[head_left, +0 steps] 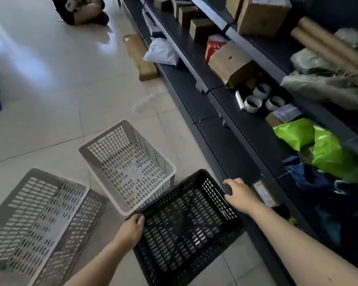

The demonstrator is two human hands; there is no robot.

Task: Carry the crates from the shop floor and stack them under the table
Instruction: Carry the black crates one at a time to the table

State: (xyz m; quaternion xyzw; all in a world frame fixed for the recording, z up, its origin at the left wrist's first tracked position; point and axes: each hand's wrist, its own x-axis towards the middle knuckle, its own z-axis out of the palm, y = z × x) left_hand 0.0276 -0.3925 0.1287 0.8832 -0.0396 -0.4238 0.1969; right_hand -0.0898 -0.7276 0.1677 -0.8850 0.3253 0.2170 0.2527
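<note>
On black crate [186, 228] near-left corner: left hand [132, 226] is gripping the rim, fingers curling over it, fingertips hidden.
On its far-right rim: right hand [236, 193] is gripping too, fingers wrapping over the edge.
Crate position: black crate is sitting tilted between both hands, just beside the shelving [221, 141]; lifted or resting on the floor [50, 112], cannot tell.
Next out: white crate [128, 162] is standing upright, its near corner hidden behind the black one.
Far left: grey crates [35, 209] are lying nested, cut off by the frame.
Shelf contents: boxes [260, 17] and green bags [318, 145] are showing blurred.
Top edge: person [81, 11] is sitting on the floor, mostly cropped.
</note>
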